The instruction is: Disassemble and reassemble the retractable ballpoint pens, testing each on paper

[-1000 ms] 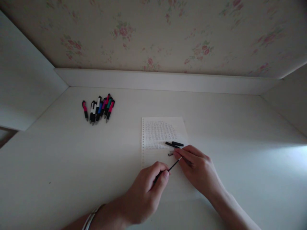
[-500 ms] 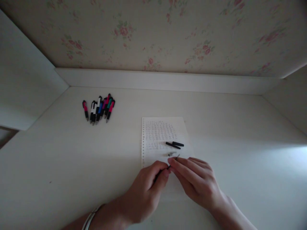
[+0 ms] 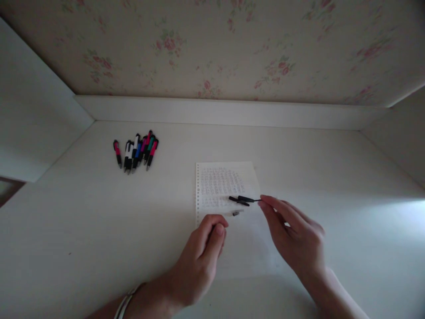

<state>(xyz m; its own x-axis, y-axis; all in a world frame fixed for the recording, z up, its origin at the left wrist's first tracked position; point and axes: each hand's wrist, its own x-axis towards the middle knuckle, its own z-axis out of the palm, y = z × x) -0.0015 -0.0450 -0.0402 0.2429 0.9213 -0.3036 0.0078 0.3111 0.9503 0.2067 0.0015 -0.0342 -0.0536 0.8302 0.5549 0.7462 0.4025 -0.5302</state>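
My left hand (image 3: 202, 257) is curled shut above the lower left of the lined paper (image 3: 242, 248). A black pen barrel showed in this grip a moment earlier; the fingers now hide most of it. My right hand (image 3: 295, 235) pinches a thin dark pen refill (image 3: 257, 200) between thumb and fingertips. The refill points left and meets or overlaps two black pen parts (image 3: 245, 199) lying on the paper. Just below them lies a small silver-and-black pen piece (image 3: 235, 213). Handwriting fills the upper part of the sheet, which has punched holes along its left edge.
Several click pens (image 3: 136, 153) in pink, white, blue, purple and green lie in a bunch at the back left of the white desk (image 3: 99, 221). One pink pen (image 3: 117, 154) rests slightly apart. A white ledge (image 3: 212, 110) and floral wallpaper (image 3: 169, 44) bound the back.
My right hand has moved away from the left, up and to the right, with the refill in its fingertips. My left hand has shifted slightly left and stays closed.
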